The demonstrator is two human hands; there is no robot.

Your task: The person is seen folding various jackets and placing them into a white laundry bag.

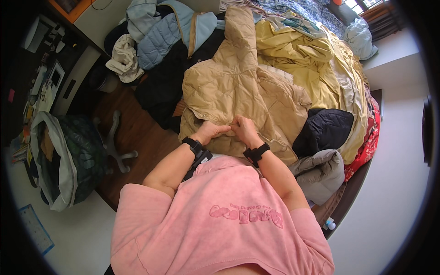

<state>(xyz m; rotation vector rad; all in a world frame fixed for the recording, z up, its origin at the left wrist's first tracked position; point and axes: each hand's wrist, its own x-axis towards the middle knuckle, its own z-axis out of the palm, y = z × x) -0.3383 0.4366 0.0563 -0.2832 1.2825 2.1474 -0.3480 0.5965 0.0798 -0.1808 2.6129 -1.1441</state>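
A tan quilted jacket (237, 86) with its hood toward the far side is spread in front of me on the heap of clothes. My left hand (209, 132) and my right hand (244, 128) meet at the jacket's near part, both pinching its fabric edge between thumb and fingers. What lies between the fingertips is too small to make out. Black straps with small devices circle both wrists. A dark quilted garment (325, 129) and a folded grey puffer garment (321, 177) lie to the right of the jacket.
Light blue jackets (161, 44) and a cream garment (124, 60) are piled at far left. Yellow fabric (302, 55) covers the bed's right side. Left of me are a large open bag (68, 158), a chair base (115, 144) and a cluttered desk (51, 75). A white wall (398, 137) bounds the right.
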